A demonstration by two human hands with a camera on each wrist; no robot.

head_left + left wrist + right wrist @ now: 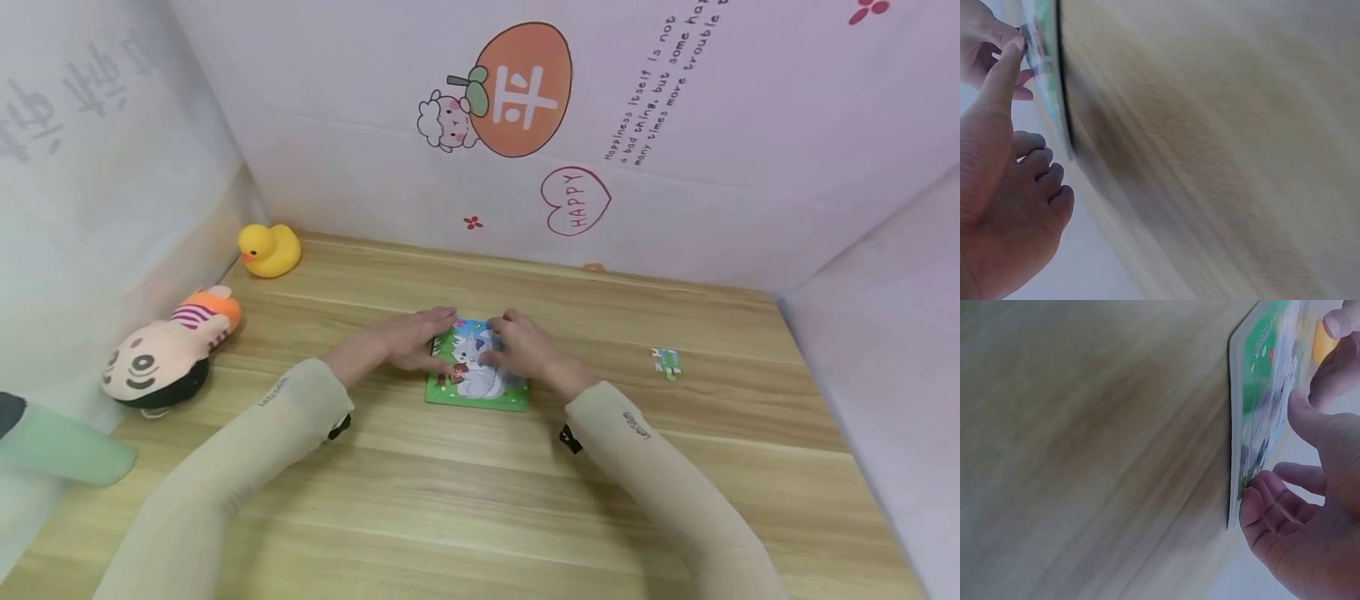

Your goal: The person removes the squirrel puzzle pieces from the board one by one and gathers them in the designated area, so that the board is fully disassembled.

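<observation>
A small picture puzzle (480,385) with a grey-white animal on a green and blue ground lies flat on the table. My left hand (414,337) is at its left edge, fingers extended and thumb reaching over the picture. In the left wrist view, the thumb (1004,72) tip meets the puzzle's surface beside the other hand. On the right side, my right hand (528,346) rests at the puzzle's edge, its fingers (1272,506) gently bent with tips at the border and its thumb over the picture. The hands cover parts of both sides of the puzzle.
Loose joined puzzle pieces (666,362) lie on the wooden table (450,508) to the right. A yellow rubber duck (272,250), a plush doll (168,354) and a pale green cup-like object (63,442) are along the left side. Printed cloth walls (360,75) border the table.
</observation>
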